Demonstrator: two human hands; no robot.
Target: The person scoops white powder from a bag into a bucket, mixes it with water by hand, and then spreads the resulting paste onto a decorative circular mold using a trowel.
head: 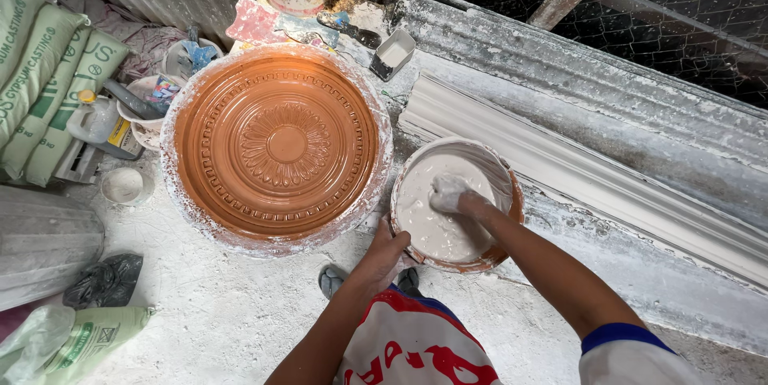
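Left hand [384, 250] grips bucket [502, 181] rim, right hand [450, 193] sunk in plaster, closure unclear, beside mould [276, 145].

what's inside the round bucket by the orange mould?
The round orange-rimmed bucket holds white wet plaster. The right hand is in it, plaster-coated. The left hand grips the rim. The bucket's bottom is covered.

I see soft, even daylight across the whole view, with only faint shadows under the round orange mould [276, 143], a mild sheen on its surface, sharp focus throughout, and straight lines bowing slightly towards the frame's edges.
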